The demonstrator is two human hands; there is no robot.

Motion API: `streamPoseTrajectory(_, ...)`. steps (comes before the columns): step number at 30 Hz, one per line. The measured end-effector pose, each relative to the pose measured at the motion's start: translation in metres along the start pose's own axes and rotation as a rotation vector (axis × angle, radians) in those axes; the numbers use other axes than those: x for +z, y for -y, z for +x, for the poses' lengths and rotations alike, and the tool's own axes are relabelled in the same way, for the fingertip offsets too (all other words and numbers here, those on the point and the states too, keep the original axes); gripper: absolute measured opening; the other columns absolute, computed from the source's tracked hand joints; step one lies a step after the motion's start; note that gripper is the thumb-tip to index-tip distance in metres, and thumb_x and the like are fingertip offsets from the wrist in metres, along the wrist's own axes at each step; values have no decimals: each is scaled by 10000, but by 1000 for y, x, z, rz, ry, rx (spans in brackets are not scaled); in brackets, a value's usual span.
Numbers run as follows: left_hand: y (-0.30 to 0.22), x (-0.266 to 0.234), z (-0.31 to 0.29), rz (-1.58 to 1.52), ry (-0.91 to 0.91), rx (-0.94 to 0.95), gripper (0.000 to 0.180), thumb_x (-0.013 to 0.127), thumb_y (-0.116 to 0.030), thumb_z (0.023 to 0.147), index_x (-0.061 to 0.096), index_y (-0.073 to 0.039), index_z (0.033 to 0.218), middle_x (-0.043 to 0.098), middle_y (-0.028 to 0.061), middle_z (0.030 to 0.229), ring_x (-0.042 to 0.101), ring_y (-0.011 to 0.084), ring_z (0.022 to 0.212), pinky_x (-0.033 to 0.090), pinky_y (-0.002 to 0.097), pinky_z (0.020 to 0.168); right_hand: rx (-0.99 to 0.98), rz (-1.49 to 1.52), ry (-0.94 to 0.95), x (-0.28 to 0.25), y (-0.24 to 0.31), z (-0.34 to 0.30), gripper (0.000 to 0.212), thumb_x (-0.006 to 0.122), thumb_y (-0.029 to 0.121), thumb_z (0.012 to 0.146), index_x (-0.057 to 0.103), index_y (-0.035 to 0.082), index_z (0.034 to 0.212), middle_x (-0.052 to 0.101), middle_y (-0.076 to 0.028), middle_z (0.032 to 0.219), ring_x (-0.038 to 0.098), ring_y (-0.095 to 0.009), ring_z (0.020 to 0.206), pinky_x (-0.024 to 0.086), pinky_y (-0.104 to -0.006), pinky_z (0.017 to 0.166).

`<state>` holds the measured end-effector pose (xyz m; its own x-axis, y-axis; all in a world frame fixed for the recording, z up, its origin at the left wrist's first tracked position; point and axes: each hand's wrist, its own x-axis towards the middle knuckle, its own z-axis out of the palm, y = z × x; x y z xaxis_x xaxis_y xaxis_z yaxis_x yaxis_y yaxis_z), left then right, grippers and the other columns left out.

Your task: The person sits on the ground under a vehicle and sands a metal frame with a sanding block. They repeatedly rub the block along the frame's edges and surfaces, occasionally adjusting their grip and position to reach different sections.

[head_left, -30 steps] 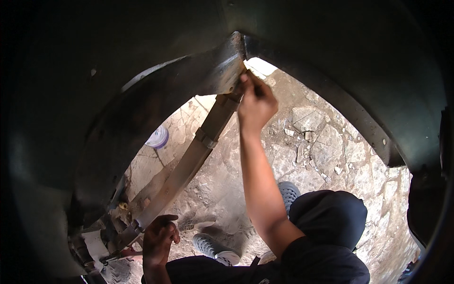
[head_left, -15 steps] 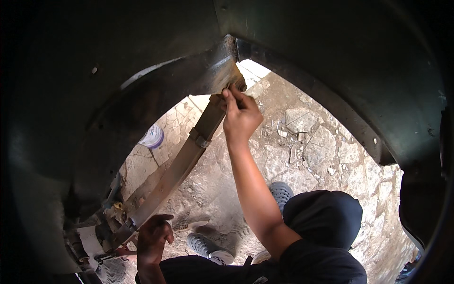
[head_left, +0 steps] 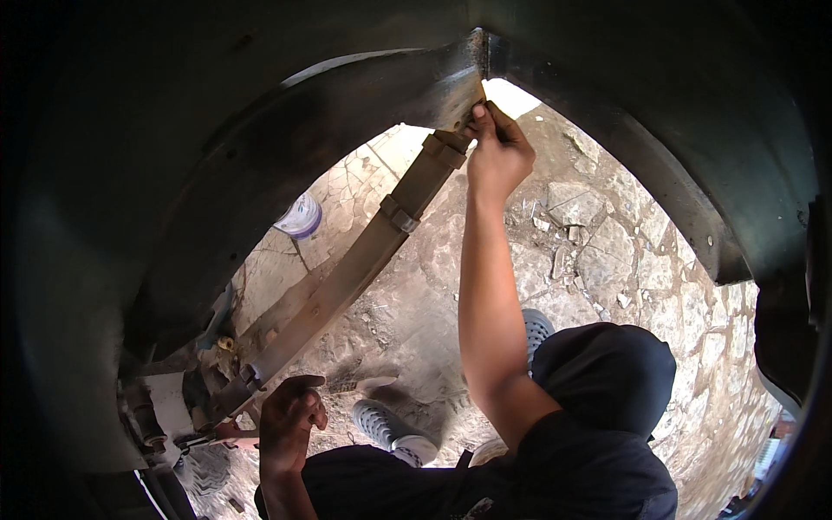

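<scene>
A brown leaf spring (head_left: 360, 243) slants from the lower left up to a worn metal bracket (head_left: 459, 97), with a clamp band (head_left: 399, 213) round its upper half. My right hand (head_left: 498, 156) is raised to the spring's upper end. Its thumb and fingers are pinched together beside the bracket; whatever they hold is hidden. Low on the left, my left hand (head_left: 290, 420) hovers near the spring's lower end. Its index finger points out, the other fingers curl loosely, and I see nothing in it.
Dark curved body panels (head_left: 286, 156) arch over and around the work. A white and purple tub (head_left: 300, 217) stands on the paving beyond the spring. Broken stone and rubble (head_left: 576, 234) lie to the right. Metal linkages (head_left: 160, 416) crowd the lower left. My shoes (head_left: 390, 433) are on the ground below.
The view has shifted, so spring, bracket and arms sit further right and mostly higher. My right hand stays at the spring's upper end, still pinched. My left hand keeps its shape.
</scene>
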<state>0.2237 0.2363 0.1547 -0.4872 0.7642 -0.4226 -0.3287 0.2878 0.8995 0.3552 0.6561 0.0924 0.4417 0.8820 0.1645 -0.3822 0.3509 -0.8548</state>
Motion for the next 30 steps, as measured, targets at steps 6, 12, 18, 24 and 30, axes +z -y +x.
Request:
streamPoseTrajectory(6,11,-9,1,100,-37,-54,313,726,-123,993,686,50,1251,640,38,866,599,144,736,499,320,689,196,-5,395,-34,13,-68,218,785,91,989,785,-57,1149,802,-111,919,722,-123,732,592,-259,648)
streamPoseTrajectory(12,5,17,17,221,1,70,352,675,-212,1040,665,45,1281,638,43,872,605,139,762,495,309,714,560,121,656,-27,13,-157,258,708,177,1059,707,-27,1217,815,-156,1076,697,-133,724,580,-274,651)
streamPoseTrajectory(18,5,28,48,360,-223,437,532,695,-341,1036,602,21,1414,690,92,1135,660,157,943,531,317,793,823,254,1119,-22,40,-197,179,683,175,1067,716,1,1098,786,-83,960,690,-109,724,540,-266,633)
streamPoseTrajectory(24,-4,19,66,244,-254,708,214,695,-122,1049,674,0,1223,734,84,1153,670,141,1049,523,320,938,616,374,1160,-12,22,-230,188,745,195,1027,738,7,1026,743,-40,904,644,-99,803,507,-289,706)
streamPoseTrajectory(30,-8,32,69,51,-227,748,53,690,18,1024,641,2,1039,750,122,1006,710,147,884,581,313,846,759,290,1245,-30,38,-207,164,781,103,990,735,-32,1071,772,-72,951,699,-115,859,552,-281,769)
